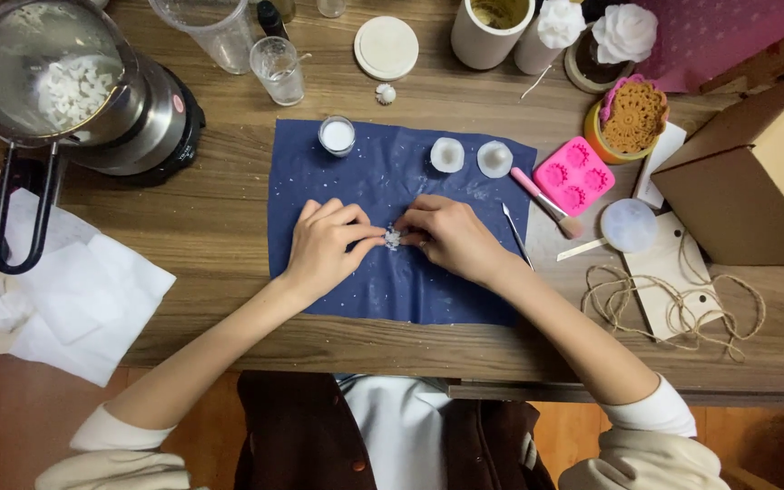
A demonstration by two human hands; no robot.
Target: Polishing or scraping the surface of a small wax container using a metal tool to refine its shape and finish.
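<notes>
Both forearms reach forward, left hand [324, 245] and right hand [451, 234] meeting fingertip to fingertip, fingers curled.

One package only: a brown cardboard box [755, 181] at the right edge of the wooden table [220, 218], boxy, plain kraft colour, some dark print on its side, partly cut off by the frame. Flat tan card tags [669, 272] lie just beside it, tangled with twine [682, 308]. No screens or signs visible.

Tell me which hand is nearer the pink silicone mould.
Right. The right hand is on the blue mat, left of and below the pink silicone mould; the left hand lies farther left.
</notes>
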